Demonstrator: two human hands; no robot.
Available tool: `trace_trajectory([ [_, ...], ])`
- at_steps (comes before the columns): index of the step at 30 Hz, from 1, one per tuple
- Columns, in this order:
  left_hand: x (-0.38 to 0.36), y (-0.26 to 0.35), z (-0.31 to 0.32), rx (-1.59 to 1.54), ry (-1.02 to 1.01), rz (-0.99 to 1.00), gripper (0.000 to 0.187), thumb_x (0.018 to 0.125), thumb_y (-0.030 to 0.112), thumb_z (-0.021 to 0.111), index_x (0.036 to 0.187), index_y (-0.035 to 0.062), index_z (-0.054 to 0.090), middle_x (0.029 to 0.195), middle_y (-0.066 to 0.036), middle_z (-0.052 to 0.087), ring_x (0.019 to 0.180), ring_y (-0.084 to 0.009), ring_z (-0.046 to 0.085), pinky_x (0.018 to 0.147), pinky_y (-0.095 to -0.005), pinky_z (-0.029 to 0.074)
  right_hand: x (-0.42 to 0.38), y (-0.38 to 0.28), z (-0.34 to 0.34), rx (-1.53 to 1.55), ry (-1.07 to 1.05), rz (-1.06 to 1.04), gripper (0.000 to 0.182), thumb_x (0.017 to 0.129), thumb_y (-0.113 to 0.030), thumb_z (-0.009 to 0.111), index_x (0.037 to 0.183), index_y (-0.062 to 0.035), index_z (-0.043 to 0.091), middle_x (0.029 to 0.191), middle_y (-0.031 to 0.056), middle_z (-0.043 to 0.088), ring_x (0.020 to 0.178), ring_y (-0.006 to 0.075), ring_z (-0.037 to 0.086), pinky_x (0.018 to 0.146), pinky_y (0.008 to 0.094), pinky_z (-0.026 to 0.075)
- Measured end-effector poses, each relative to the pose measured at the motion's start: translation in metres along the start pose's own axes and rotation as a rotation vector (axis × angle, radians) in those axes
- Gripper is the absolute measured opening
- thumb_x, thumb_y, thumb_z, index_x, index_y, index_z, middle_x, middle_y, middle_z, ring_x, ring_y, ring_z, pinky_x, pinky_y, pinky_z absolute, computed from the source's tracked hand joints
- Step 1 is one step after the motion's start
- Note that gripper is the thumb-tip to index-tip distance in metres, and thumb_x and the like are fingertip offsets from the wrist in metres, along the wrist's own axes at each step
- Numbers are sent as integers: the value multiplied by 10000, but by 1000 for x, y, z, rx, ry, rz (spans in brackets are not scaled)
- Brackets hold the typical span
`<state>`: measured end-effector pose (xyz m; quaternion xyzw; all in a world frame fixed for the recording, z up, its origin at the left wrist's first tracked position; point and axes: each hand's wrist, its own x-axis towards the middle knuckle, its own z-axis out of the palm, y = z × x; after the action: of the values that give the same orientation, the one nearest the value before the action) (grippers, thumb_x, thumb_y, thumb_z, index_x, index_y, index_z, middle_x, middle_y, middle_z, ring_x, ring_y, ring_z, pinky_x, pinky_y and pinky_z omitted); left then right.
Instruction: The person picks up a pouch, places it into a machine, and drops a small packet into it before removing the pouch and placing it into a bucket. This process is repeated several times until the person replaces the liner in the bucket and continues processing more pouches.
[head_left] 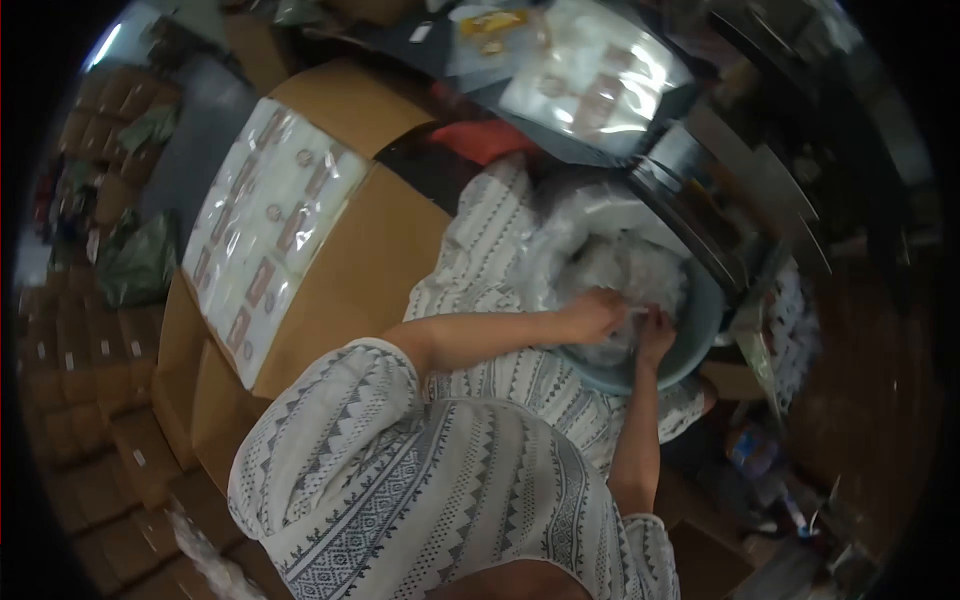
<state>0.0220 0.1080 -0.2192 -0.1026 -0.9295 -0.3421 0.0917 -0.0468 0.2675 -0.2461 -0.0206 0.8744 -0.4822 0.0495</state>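
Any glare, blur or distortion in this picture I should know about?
Head view: wide-lens bending with dark, rounded edges; strong glare on the glossy pack at top; overexposed light, upper left; left hand and right hand soft, finger detail unclear.

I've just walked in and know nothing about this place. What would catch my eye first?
Probably the big open carton on the left, with shiny plastic-covered white packs showing. Next, the left hand and right hand, close together over crumpled clear plastic in a round basin. The boldly patterned white clothing fills the lower middle.
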Motion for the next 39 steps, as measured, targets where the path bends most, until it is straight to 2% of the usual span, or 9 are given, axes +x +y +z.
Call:
trace_trajectory([
  [2, 6, 19, -6, 23, 391, 177, 209, 772, 194, 638, 899, 48, 560, 968, -143, 579, 904, -355, 565, 763, -449, 455, -12, -43, -12, -72, -87, -168, 242, 911, -213, 543, 881, -4, 661, 751, 197, 645, 663, 323, 633, 612, 380, 476],
  [7, 14, 21, -8, -180, 18, -68, 231, 787, 213, 630, 920, 49, 537, 819, -151, 619, 792, -366, 596, 764, -425, 441, -47, -94, -51, -7, -84, -502, 290, 957, -217, 508, 846, 22, 628, 732, 107, 632, 631, 226, 578, 603, 341, 454],
  [10, 3, 63, -55, -145, -54, 35, 191, 805, 199, 603, 898, 49, 529, 704, -122, 608, 724, -351, 599, 722, -412, 438, -48, -98, -88, 143, -222, -384, 359, 983, -260, 458, 860, 35, 621, 784, 97, 628, 724, 202, 565, 728, 335, 451],
  [12, -5, 87, -100, -256, -49, 148, 137, 836, 177, 566, 849, 48, 523, 679, -105, 595, 723, -323, 600, 683, -415, 434, -31, -90, -102, 336, -16, -231, 467, 1001, -357, 401, 980, 53, 624, 939, 120, 643, 931, 201, 574, 881, 347, 418],
  [15, -16, 112, -148, -203, -23, 366, 124, 859, 163, 546, 833, 49, 508, 637, -93, 579, 656, -316, 593, 604, -415, 431, -21, -87, -105, 209, 205, -120, 472, 1012, -376, 354, 1074, 46, 557, 1042, 102, 600, 952, 191, 533, 915, 349, 373],
  [19, -12, 144, -214, -295, 25, 371, 122, 870, 155, 538, 836, 47, 494, 609, -87, 568, 561, -307, 576, 514, -403, 421, -7, -56, -109, 376, 166, -242, 411, 996, -352, 423, 1167, 4, 537, 1128, 90, 590, 1004, 204, 552, 902, 340, 407],
  [22, -15, 159, -276, -466, 195, 347, 101, 872, 135, 541, 835, 44, 521, 654, -75, 604, 581, -267, 603, 525, -365, 444, -12, -42, -94, 542, -33, -27, 389, 984, -341, 455, 1170, -12, 545, 1124, 86, 596, 1006, 200, 559, 897, 337, 419],
  [28, -109, 143, -417, -439, 829, -142, 306, 951, 310, 517, 1056, 36, 605, 954, -66, 633, 868, -116, 582, 781, -255, 467, -7, -20, -52, 834, -494, 408, 352, 959, -318, 519, 1176, -43, 559, 1116, 78, 607, 1009, 191, 574, 887, 329, 443],
  [39, -382, 84, -615, 2, 780, -520, 345, 945, 350, 515, 1068, 44, 614, 970, -76, 640, 907, -148, 589, 815, -280, 463, -17, -24, -16, 655, -589, 615, 299, 903, -273, 619, 1141, -102, 562, 1014, 29, 623, 902, 147, 588, 828, 296, 466],
])
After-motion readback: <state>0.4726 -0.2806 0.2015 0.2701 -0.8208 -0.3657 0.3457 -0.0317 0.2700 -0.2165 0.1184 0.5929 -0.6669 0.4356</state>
